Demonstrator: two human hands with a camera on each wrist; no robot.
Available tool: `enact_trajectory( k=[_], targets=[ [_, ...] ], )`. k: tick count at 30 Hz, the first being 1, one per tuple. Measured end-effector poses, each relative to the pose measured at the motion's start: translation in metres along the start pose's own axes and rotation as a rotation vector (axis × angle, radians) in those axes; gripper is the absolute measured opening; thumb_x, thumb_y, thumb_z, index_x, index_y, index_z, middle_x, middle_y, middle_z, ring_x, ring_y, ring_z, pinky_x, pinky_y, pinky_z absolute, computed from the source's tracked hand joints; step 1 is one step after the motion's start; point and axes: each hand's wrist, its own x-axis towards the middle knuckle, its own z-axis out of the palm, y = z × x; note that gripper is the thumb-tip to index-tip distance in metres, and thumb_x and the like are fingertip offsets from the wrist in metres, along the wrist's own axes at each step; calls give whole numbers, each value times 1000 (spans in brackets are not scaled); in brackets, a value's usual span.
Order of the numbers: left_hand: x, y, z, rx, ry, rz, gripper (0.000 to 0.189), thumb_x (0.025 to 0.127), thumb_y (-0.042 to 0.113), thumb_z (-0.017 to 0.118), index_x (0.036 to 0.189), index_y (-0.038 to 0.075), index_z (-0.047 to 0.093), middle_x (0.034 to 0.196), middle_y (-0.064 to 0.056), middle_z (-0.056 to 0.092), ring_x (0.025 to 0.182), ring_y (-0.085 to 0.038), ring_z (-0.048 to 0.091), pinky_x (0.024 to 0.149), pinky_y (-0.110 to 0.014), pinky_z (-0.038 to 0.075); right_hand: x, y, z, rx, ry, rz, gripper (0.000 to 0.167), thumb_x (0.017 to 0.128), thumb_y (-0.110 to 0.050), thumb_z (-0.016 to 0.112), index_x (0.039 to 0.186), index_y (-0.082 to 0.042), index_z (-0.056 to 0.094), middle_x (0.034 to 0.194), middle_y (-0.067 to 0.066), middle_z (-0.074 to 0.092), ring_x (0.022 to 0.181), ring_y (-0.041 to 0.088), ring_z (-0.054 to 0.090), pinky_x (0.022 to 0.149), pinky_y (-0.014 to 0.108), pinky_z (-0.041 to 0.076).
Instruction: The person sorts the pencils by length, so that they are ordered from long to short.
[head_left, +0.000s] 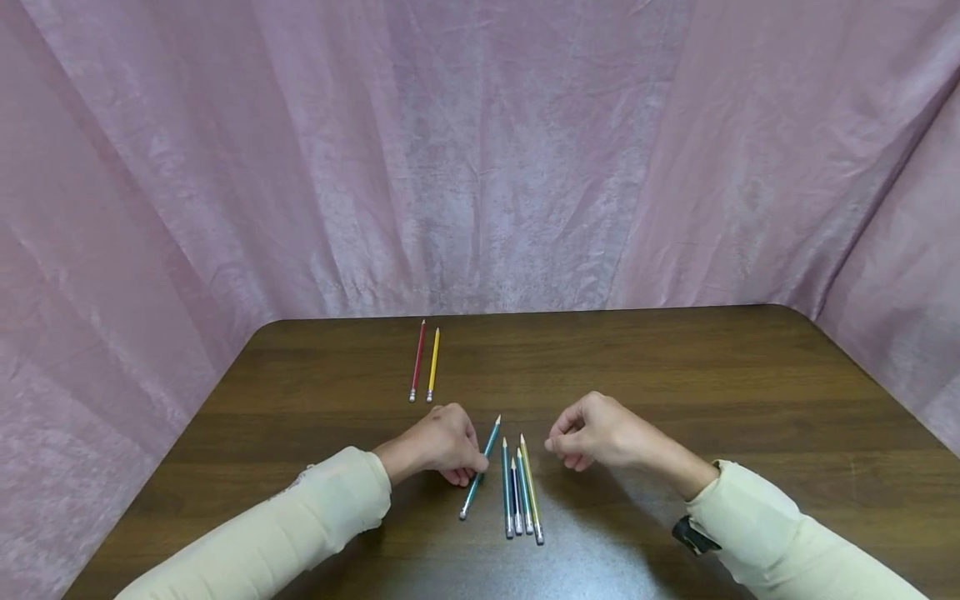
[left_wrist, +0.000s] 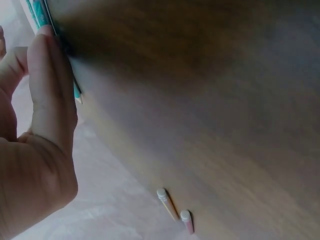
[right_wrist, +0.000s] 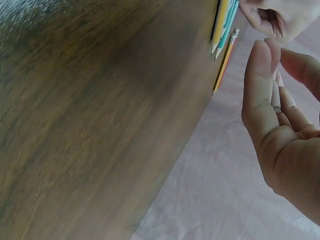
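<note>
I observe the left hand (head_left: 441, 442) pinching a slanted teal pencil (head_left: 492, 438) just left of four pencils (head_left: 523, 492) on the table (head_left: 675, 358), the right hand (head_left: 598, 432), loosely curled, apart to their right.

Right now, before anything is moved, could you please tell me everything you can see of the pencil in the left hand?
The pencil is slim, straight and blue-green, with a sharpened, pale tip and a silvery, metal-looking band near its other end. The left hand pinches it around the middle, hiding part of it. It slants, tip away from the person and to the right, left of four other pencils and apart from them. Whether it touches the table is unclear.
</note>
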Motion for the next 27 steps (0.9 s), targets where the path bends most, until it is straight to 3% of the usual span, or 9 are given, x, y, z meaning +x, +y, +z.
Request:
enact_trajectory(
  k=[17, 27],
  targets=[
    [3, -5, -2, 78, 51, 8, 21, 78, 2, 78, 61, 4, 66, 52, -3, 64, 47, -12, 64, 47, -24, 58, 3, 0, 11, 37, -27, 55, 9, 88, -3, 73, 85, 5, 72, 74, 10, 69, 61, 16, 66, 60, 33, 63],
    [-1, 1, -10, 24, 55, 31, 18, 79, 1, 77, 64, 3, 67, 53, -5, 65, 48, -14, 65, 49, -26, 59, 5, 1, 22, 45, -29, 105, 7, 86, -1, 72, 81, 4, 71, 71, 9, 69, 57, 15, 64, 57, 32, 62]
  ],
)
